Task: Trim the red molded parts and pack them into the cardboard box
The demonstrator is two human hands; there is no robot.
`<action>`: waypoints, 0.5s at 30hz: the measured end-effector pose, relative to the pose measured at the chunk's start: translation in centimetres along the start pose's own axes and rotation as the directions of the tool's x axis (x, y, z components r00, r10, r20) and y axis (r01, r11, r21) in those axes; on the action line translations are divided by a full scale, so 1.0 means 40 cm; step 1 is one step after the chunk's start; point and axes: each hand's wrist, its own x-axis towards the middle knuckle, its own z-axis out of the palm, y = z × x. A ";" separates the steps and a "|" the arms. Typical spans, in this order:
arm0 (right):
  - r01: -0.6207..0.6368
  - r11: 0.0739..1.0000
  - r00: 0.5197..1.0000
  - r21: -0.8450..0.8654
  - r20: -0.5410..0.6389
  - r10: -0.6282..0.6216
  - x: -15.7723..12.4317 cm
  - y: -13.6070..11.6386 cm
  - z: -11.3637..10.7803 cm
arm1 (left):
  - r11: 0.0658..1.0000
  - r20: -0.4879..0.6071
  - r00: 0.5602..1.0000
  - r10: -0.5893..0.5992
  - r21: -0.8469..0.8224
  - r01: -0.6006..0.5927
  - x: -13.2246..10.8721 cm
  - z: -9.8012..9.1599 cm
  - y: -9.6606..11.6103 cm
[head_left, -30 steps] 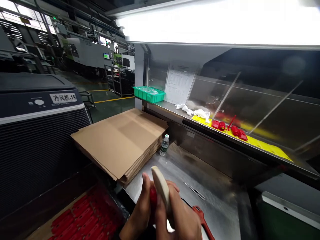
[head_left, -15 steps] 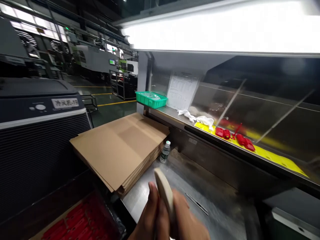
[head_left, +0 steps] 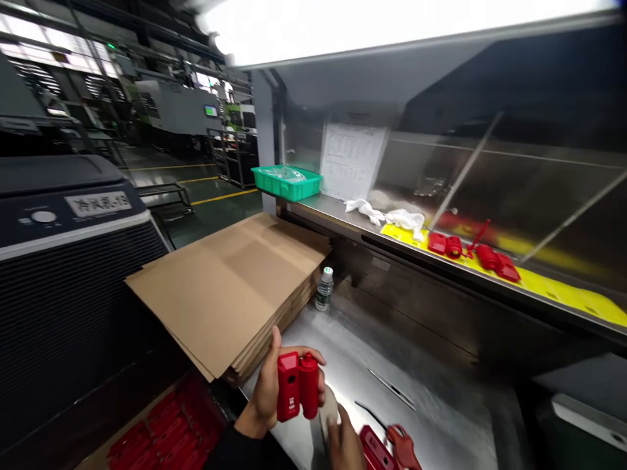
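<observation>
The left hand's fingers [head_left: 322, 385] are curled round behind a red part [head_left: 289, 391], gripping it above the near left of the counter [head_left: 443, 408], the thumb up along its left side; the part shows a flat block beside a cylinder, both long axes running roughly upright, the cylinder's narrow knob pointing up and away, the block's dark hole above its pale marks. The right hand [head_left: 349, 444], nearer and blurred, has its fingers closed on a pale, rounded tool [head_left: 328, 408] just right of the red part.

Right of that hand lie a second red part [head_left: 376, 450] and a red-handled tool [head_left: 402, 447], close together; farther off, a slim metal tool [head_left: 392, 388] lies slantwise on the counter; a bottle [head_left: 324, 290] stands upright beyond, just beside a cardboard stack [head_left: 230, 281] that blocks the far left.

Near left, an open box [head_left: 101, 452] holds many red pieces [head_left: 166, 424]; far off, a green tray [head_left: 296, 191] with clear plastic inside sits at the left end of a shelf [head_left: 337, 220]; to its right come white cloths [head_left: 405, 220], then a yellow sheet [head_left: 558, 290] bearing red components [head_left: 490, 256]; a dark ribbed machine [head_left: 73, 281] stands at far left.
</observation>
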 end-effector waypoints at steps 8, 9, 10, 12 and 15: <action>-0.392 0.893 0.920 -0.220 -0.101 0.379 -0.039 0.417 -0.208 | 0.954 -0.132 0.948 -0.289 0.048 0.297 0.174 -0.140 -0.235; -0.408 0.880 0.913 -0.242 -0.083 0.400 -0.046 0.440 -0.221 | 0.946 -0.152 0.939 -0.309 0.053 0.320 0.197 -0.153 -0.266; -0.406 0.876 0.912 -0.258 -0.058 0.406 -0.050 0.454 -0.226 | 0.940 -0.174 0.930 -0.323 0.058 0.337 0.219 -0.164 -0.294; -0.372 0.885 0.924 -0.280 -0.015 0.383 -0.048 0.460 -0.219 | 0.930 -0.214 0.916 -0.340 0.070 0.361 0.256 -0.175 -0.334; -0.308 0.905 0.945 -0.295 0.018 0.327 -0.038 0.448 -0.207 | 0.926 -0.241 0.911 -0.334 0.096 0.364 0.292 -0.170 -0.361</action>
